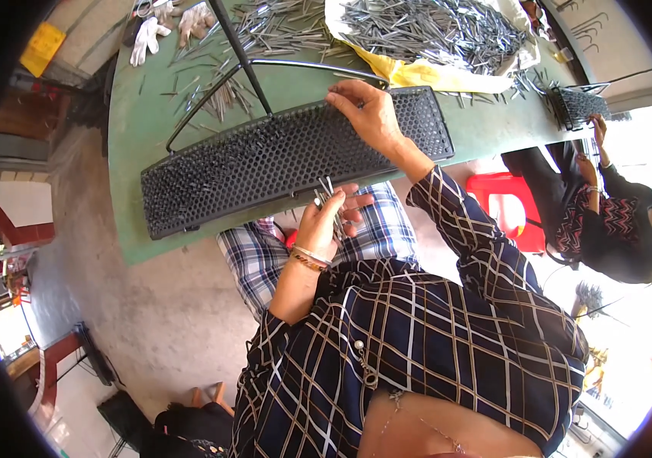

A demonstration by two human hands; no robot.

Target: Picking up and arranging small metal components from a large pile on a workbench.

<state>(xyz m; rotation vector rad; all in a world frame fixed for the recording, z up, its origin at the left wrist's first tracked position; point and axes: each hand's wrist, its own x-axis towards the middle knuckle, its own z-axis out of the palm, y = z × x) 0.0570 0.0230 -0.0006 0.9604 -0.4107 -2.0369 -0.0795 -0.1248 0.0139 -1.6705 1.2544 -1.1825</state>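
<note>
Wearing checked shirt (433, 324) nearest camera; grasping thin metal rods (327, 185) in left hand (321, 223) beside black holed tray (288, 160) on green table (129, 137); holding right hand (374, 120) over tray, not making out whether gripping anything

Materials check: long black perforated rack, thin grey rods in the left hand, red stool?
Long black perforated rack: metal or plastic, can't tell; dark satin finish, regular holes. Thin grey rods in the left hand: probably metal, with bright glints. Red stool: likely moulded plastic, given uniform colour and smooth rounded edges.
</note>
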